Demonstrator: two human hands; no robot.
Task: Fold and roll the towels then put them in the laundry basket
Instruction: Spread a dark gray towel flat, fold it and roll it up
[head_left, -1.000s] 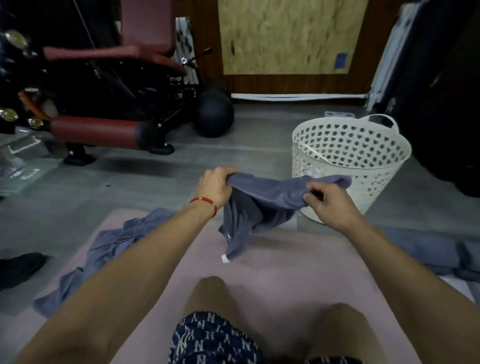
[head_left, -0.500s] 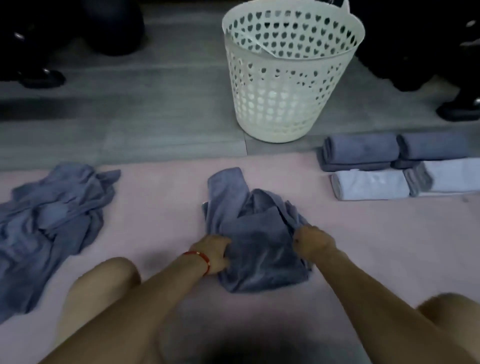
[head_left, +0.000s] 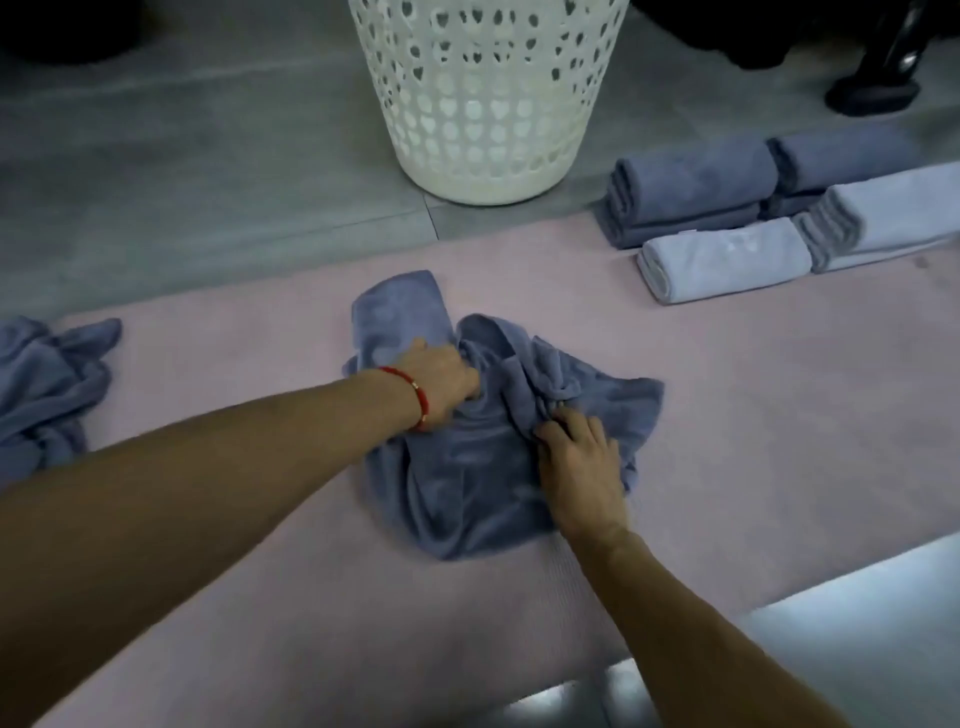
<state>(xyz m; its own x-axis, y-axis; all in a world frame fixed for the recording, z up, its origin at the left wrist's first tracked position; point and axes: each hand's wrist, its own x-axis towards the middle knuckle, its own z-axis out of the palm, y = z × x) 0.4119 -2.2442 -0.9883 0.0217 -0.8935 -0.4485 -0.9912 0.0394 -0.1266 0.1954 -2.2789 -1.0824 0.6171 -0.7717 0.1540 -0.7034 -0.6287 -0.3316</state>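
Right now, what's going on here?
A person is working a crumpled blue-grey towel on a pink mat. The left hand grips its bunched middle; the right hand pinches a fold. It is not folded yet. Rolled towels lie beside the white laundry basket.

I see a pink mat (head_left: 727, 415) spread over a grey plank floor (head_left: 208, 171). Dark equipment bases (head_left: 872, 93) stand at the far right, and a pale glare falls on the floor near me, bottom right.

blue-grey towel (head_left: 467, 467) | crumpled, unfolded | on pink mat, near white laundry basket (head_left: 483, 104) standing upright behind
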